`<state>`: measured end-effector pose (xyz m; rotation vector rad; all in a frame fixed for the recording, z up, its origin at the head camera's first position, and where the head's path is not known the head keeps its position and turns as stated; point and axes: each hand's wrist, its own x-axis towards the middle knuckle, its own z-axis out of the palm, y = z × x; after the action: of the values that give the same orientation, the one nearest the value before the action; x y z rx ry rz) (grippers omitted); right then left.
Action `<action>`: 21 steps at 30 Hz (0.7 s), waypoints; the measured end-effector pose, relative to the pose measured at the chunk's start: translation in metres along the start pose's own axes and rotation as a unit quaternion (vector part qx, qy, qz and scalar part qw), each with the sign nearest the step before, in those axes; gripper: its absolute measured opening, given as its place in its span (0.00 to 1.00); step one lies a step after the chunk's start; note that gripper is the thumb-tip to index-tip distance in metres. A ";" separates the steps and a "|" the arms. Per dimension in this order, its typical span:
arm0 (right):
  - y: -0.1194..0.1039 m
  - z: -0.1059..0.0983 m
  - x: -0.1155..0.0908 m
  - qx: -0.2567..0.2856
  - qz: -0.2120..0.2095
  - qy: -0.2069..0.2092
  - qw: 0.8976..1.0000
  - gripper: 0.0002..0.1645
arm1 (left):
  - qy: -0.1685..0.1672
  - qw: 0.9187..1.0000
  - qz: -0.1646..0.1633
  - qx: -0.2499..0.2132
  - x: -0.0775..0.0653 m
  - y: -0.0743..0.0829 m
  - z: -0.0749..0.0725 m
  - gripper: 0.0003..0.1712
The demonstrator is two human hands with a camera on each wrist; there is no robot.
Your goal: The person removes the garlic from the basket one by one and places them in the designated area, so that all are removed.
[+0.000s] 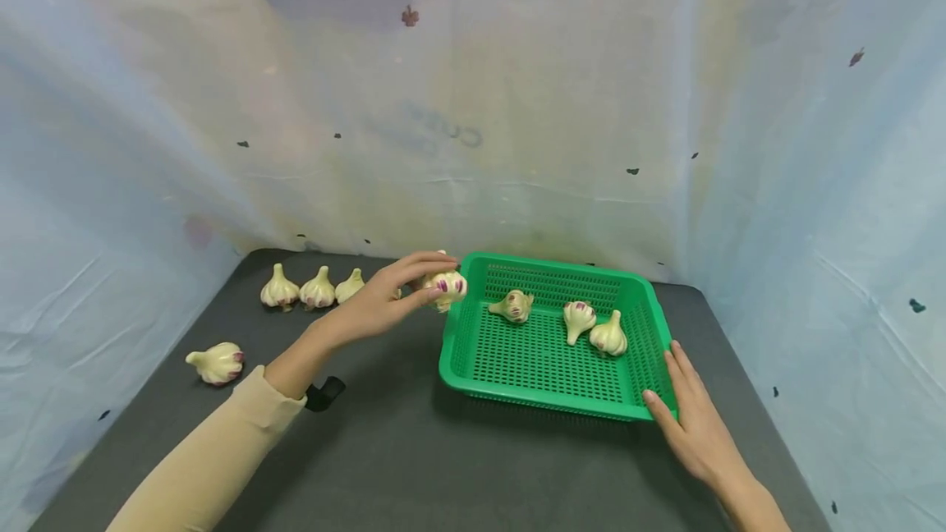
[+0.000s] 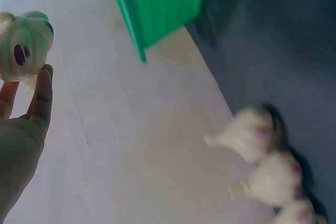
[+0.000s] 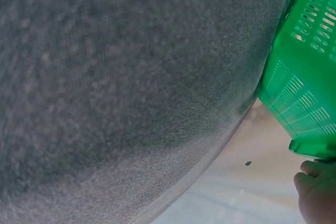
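My left hand pinches a garlic bulb between thumb and fingers, just above the left rim of a green plastic basket. In the left wrist view the held bulb shows purple patches and sits at the fingertips. Inside the basket lie three bulbs: one garlic bulb at the left, another garlic bulb and a third garlic bulb close together at the right. My right hand rests against the basket's front right corner, fingers extended along the rim and thumb at the edge.
A row of garlic bulbs stands along the back left of the dark table, its right end partly behind the left hand. Nearer the left edge, a single bulb lies on its side. Pale plastic sheeting surrounds the table's back and sides.
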<state>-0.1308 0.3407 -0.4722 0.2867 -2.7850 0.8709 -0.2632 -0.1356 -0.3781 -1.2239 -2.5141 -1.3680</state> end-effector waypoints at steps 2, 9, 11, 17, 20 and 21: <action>0.000 -0.001 0.000 -0.001 0.002 -0.002 1.000 0.44 | 0.010 1.000 -0.018 0.016 -0.012 -0.003 -0.009 0.26; 0.000 -0.003 0.000 -0.003 0.006 -0.006 1.000 0.44 | 0.022 0.996 -0.055 0.074 -0.060 -0.015 -0.037 0.26; 0.000 -0.004 0.000 -0.005 0.007 -0.006 1.000 0.44 | 0.027 0.993 -0.062 0.098 -0.073 -0.019 -0.045 0.25; 0.001 -0.003 0.002 -0.007 0.009 -0.010 1.000 0.45 | 0.044 0.983 -0.104 0.148 -0.111 -0.028 -0.065 0.24; 0.001 -0.002 0.002 -0.006 0.008 -0.011 1.000 0.45 | 0.043 0.977 -0.129 0.163 -0.128 -0.030 -0.073 0.24; 0.001 -0.002 0.003 -0.006 0.007 -0.011 1.000 0.45 | 0.043 0.975 -0.135 0.171 -0.133 -0.031 -0.075 0.25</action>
<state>-0.1334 0.3423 -0.4710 0.2754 -2.8146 0.8603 -0.2155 -0.2814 -0.4028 -0.7671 -2.7753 -0.9373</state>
